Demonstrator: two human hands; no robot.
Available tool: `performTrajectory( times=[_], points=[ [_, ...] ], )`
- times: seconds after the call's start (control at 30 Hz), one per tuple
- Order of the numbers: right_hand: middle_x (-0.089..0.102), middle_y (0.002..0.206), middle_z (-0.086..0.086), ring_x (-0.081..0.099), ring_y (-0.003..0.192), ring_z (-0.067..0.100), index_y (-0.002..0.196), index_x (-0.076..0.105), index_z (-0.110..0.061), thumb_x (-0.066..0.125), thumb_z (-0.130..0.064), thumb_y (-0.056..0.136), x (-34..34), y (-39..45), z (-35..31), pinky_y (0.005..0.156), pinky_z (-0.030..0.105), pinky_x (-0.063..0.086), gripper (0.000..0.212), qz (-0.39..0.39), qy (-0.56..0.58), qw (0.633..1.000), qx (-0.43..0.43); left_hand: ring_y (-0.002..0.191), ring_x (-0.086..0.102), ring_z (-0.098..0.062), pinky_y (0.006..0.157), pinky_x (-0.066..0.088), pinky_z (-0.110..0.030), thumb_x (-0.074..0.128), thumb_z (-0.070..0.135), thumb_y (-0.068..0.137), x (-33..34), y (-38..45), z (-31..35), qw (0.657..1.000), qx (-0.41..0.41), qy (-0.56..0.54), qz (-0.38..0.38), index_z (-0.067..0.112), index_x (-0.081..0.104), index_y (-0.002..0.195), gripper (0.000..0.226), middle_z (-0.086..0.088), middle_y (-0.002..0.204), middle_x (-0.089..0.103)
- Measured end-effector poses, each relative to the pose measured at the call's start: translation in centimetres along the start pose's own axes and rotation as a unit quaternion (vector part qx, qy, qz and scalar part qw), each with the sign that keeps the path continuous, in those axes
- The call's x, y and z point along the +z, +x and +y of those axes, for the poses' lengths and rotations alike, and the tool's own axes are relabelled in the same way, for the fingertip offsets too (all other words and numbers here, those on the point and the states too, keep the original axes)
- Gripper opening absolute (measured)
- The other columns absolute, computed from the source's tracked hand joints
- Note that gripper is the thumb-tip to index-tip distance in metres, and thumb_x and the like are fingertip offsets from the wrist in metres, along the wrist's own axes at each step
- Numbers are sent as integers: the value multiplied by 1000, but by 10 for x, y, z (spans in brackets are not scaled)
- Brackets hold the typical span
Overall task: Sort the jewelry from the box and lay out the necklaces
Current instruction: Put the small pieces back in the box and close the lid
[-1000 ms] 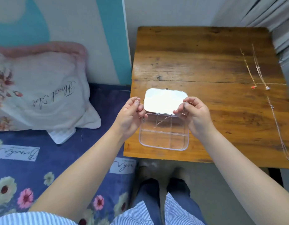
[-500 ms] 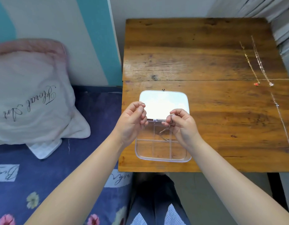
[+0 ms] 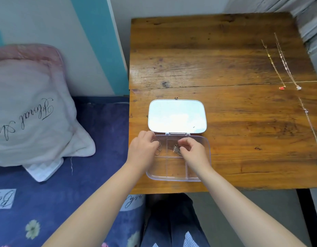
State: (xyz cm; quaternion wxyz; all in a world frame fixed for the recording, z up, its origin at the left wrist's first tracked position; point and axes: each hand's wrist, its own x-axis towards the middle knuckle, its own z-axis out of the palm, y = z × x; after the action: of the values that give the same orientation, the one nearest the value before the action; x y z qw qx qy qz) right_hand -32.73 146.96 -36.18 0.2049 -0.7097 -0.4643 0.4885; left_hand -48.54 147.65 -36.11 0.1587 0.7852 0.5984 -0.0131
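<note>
A clear plastic jewelry box (image 3: 172, 178) with several compartments sits at the near left of the wooden table (image 3: 225, 68); its mirrored lid (image 3: 177, 115) lies open, flat behind it. My left hand (image 3: 142, 148) curls into the rear-left compartment, fingertips on thin silver loops (image 3: 158, 148). My right hand (image 3: 193, 150) pinches a small tangled chain (image 3: 176, 149) in the rear-middle compartment. Three necklaces lie stretched out along the table's right side: one with a red pendant (image 3: 273, 65), one with a clear pendant (image 3: 287, 66), and a third (image 3: 312, 129) nearer me.
A bed with a dark floral cover (image 3: 65, 193) and a pink-edged white pillow (image 3: 29, 107) borders the table's left side. A wall stands behind. My knees are under the table's near edge. Bare wood lies between the box and the laid-out necklaces.
Both hands dropped from the hinge area down into the box's rear compartments. The right hand, which held a chain above the box, now pinches it inside. The view shifted slightly.
</note>
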Motion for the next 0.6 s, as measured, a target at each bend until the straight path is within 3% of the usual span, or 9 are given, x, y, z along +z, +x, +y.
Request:
performTrajectory(
  times=[0.17, 0.27, 0.43, 0.5, 0.6],
  points=[
    [59, 97, 0, 54, 95, 14, 105, 63, -5, 48, -1, 87, -15, -10, 8, 85, 23, 40, 23, 10, -12, 1000, -6, 66, 69, -30, 36, 36, -23, 90, 0, 18, -2, -3, 2, 996, -18, 68, -60, 5, 64, 42, 36, -13, 79, 74],
    [61, 96, 1, 54, 94, 15, 100, 64, -5, 48, -1, 88, -46, -14, 9, 82, 24, 39, 21, 21, -24, 999, -15, 68, 70, -33, 37, 46, -27, 90, -1, 15, -10, 1, 12, 995, -1, 80, -56, 5, 66, 45, 39, -16, 81, 75],
    [68, 101, 14, 58, 95, 24, 97, 65, -1, 48, -2, 88, -128, 2, 2, 77, 21, 36, 20, 82, -146, 984, -62, 55, 66, -29, 34, 39, -19, 83, 0, 7, -34, 53, 64, 995, 44, 94, -11, 9, 64, 42, 40, -11, 65, 71],
    [68, 106, 15, 58, 100, 27, 101, 65, -2, 48, -6, 89, -167, 16, 3, 76, 23, 38, 21, 109, -203, 971, -55, 58, 64, -29, 41, 28, -20, 81, 0, 18, -54, 80, 102, 991, 59, 116, 22, 9, 63, 47, 35, -10, 66, 68],
    [67, 109, 16, 58, 101, 30, 104, 63, -3, 47, -9, 89, -227, 43, 9, 79, 29, 45, 23, 151, -264, 952, -42, 104, 52, -32, 65, 29, -29, 63, -2, 72, -61, 117, 163, 993, 34, 111, -7, 5, 65, 93, 23, -12, 109, 57]
  ],
)
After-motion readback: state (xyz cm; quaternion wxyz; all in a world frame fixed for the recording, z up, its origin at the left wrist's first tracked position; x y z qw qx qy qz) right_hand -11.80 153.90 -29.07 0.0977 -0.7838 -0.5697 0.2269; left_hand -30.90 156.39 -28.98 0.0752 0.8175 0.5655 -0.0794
